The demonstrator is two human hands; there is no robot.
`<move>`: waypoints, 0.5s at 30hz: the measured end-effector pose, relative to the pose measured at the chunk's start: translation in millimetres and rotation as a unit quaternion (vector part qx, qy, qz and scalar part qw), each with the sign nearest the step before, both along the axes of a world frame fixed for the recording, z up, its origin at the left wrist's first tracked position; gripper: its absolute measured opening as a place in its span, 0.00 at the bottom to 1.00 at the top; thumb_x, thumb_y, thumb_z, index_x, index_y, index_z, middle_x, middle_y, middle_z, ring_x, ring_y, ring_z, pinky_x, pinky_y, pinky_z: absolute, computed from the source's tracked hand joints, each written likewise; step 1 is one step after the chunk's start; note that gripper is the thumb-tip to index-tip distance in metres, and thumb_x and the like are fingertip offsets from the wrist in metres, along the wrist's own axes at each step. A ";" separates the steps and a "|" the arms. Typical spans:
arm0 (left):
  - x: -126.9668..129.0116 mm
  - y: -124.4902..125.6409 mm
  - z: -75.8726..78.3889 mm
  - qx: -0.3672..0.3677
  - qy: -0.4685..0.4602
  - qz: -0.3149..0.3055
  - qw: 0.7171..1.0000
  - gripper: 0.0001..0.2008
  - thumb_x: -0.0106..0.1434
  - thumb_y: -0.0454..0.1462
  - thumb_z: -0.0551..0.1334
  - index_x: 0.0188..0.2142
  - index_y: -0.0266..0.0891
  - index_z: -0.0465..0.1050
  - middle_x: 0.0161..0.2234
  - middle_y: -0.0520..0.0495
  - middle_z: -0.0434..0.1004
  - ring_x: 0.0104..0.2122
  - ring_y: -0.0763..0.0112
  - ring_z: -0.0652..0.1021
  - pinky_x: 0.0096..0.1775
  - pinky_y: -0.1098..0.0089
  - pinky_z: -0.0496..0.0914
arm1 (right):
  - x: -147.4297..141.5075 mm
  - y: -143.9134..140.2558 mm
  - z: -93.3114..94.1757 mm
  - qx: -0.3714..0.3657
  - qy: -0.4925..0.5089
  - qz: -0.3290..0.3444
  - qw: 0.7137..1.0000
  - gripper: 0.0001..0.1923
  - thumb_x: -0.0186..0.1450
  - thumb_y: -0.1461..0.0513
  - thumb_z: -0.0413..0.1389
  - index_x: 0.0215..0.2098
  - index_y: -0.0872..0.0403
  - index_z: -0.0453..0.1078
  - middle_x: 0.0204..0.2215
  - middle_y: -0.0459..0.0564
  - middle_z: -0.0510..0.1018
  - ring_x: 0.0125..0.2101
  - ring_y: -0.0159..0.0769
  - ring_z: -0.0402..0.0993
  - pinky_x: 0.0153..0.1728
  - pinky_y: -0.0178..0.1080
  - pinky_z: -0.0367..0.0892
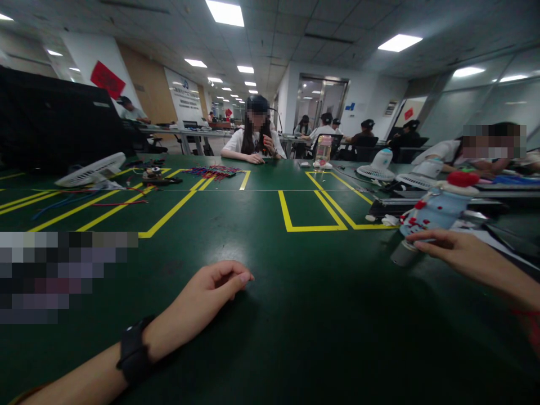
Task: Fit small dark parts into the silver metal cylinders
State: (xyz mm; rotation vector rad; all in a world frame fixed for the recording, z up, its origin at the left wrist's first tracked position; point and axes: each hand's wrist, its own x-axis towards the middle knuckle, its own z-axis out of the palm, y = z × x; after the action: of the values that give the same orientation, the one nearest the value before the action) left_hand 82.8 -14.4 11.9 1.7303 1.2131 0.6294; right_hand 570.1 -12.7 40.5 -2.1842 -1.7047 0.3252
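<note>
My left hand [221, 283] rests on the green table [261, 337], its fingers curled in and the thumb lying against them. No object shows in it. On the right, my right hand [458, 247] has its thumb and fingertips closed at the upper end of a small grey cylinder [404, 253]. That cylinder is tilted, close to the tabletop; whether it touches the table I cannot tell. Right behind it stands a light blue cup-like container [442, 208] with red decorations and a red top.
Yellow tape lines [316, 229] mark the table. A white fan [95, 171], bundled coloured wires [217, 172] and a large black case [59, 121] lie left; a clear bottle [323, 152] and another fan [377, 167] right. A person [255, 132] sits opposite, another at right.
</note>
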 end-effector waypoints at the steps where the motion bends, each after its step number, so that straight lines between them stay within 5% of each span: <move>1: -0.6 -0.2 1.2 0.004 0.009 -0.003 1.000 0.16 0.64 0.49 0.54 0.36 0.41 0.72 0.25 0.55 0.68 0.24 0.74 0.68 0.25 0.74 0.61 | -2.0 -1.7 -0.6 -0.007 0.016 0.008 1.000 0.27 0.55 0.47 0.56 0.51 0.47 0.69 0.47 0.48 0.75 0.43 0.41 0.73 0.43 0.38 0.67; 4: -3.4 1.7 5.1 0.084 0.069 -0.045 0.993 0.14 0.66 0.46 0.52 0.37 0.41 0.72 0.29 0.52 0.71 0.29 0.70 0.71 0.31 0.71 0.66 | -15.6 -6.5 -4.0 -0.015 0.018 0.010 1.000 0.32 0.55 0.47 0.57 0.55 0.48 0.65 0.43 0.50 0.77 0.40 0.42 0.75 0.41 0.39 0.68; 7: -4.6 9.0 5.8 0.227 0.177 -0.121 0.950 0.11 0.68 0.40 0.51 0.39 0.42 0.71 0.36 0.48 0.72 0.35 0.66 0.72 0.38 0.67 0.66 | -53.5 -10.9 -5.7 0.036 -0.017 0.024 0.999 0.30 0.58 0.46 0.53 0.57 0.48 0.63 0.42 0.50 0.77 0.38 0.43 0.74 0.37 0.42 0.69; 11: 4.6 19.4 4.2 0.331 0.305 -0.171 0.877 0.11 0.68 0.36 0.49 0.40 0.41 0.70 0.35 0.46 0.71 0.33 0.65 0.72 0.36 0.66 0.65 | -144.4 -17.9 -7.7 0.090 0.068 0.240 0.964 0.25 0.62 0.51 0.52 0.57 0.44 0.61 0.52 0.48 0.70 0.47 0.39 0.70 0.47 0.44 0.67; 15: 21.9 18.0 10.1 0.339 0.279 -0.158 0.885 0.10 0.68 0.35 0.50 0.42 0.41 0.69 0.37 0.46 0.70 0.35 0.65 0.72 0.36 0.66 0.65 | -222.7 -19.3 -21.7 0.088 0.146 0.371 0.913 0.25 0.62 0.54 0.54 0.57 0.43 0.60 0.52 0.47 0.69 0.50 0.37 0.67 0.52 0.46 0.63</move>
State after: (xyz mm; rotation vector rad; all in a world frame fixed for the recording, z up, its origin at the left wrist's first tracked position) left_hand 104.7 3.6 22.1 2.7788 1.0951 0.3760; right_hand 347.4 -32.0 18.8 -1.2077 -2.2051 0.6174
